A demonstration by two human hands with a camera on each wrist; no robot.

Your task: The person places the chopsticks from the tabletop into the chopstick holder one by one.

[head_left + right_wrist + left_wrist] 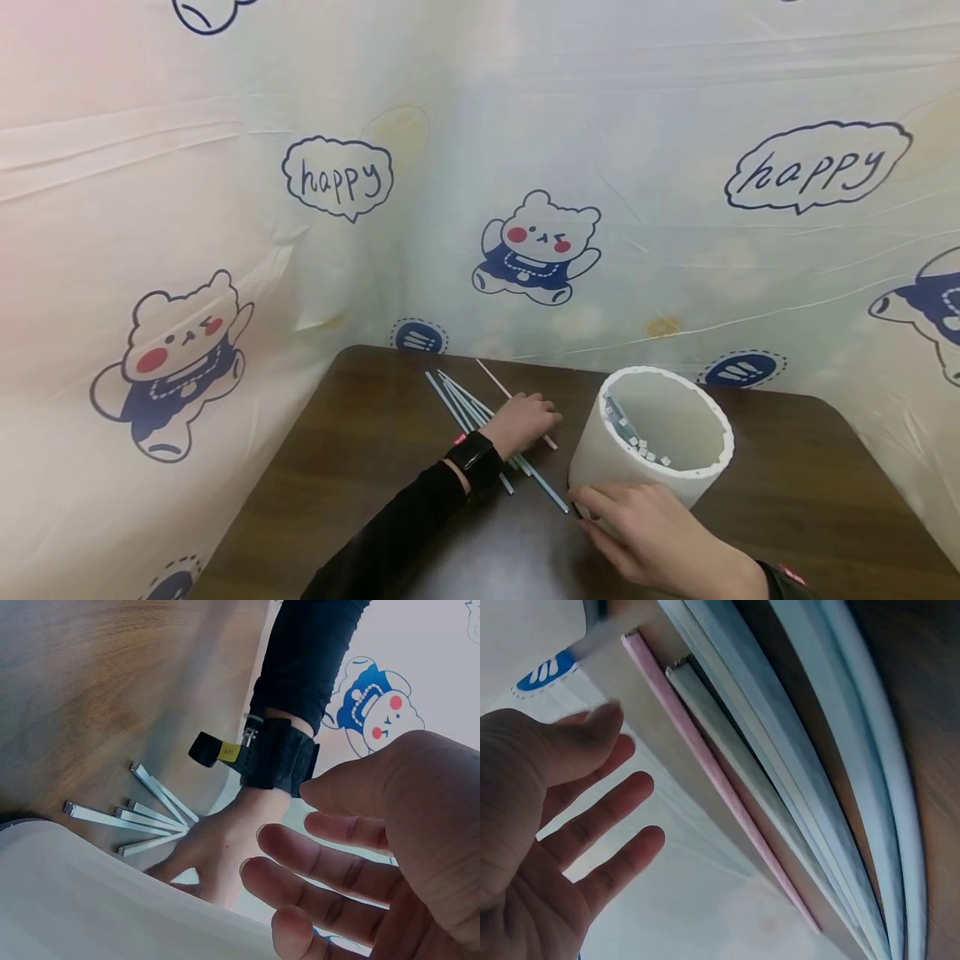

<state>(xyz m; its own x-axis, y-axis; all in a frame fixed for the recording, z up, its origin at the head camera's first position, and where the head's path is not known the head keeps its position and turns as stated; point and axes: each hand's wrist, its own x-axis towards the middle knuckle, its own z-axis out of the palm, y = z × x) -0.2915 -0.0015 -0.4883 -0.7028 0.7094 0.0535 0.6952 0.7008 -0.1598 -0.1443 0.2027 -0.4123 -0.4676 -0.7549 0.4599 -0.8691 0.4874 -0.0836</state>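
Note:
Over a loose fan of thin pale-blue sticks (549, 492) and one pink stick (492, 379) reaches my left hand (523, 423). Its fingers (607, 862) are spread and relaxed, holding nothing, with the pink stick (712, 769) lying apart from the fingertips in the left wrist view. My right hand (648, 533) is beside the lower front of a white cylindrical container (607, 458). Loosely bent fingers (330, 862) hold nothing in the right wrist view; whether they touch the container's wall, I cannot tell. Part of the sticks is hidden under the left hand and wrist.
Inside the container lie several small white cubes (642, 450) and a bluish strip (617, 417) along its wall. A brown wooden table (360, 433) carries everything. Behind it hangs a pale curtain (645, 250) printed with bears, against the table's back edge.

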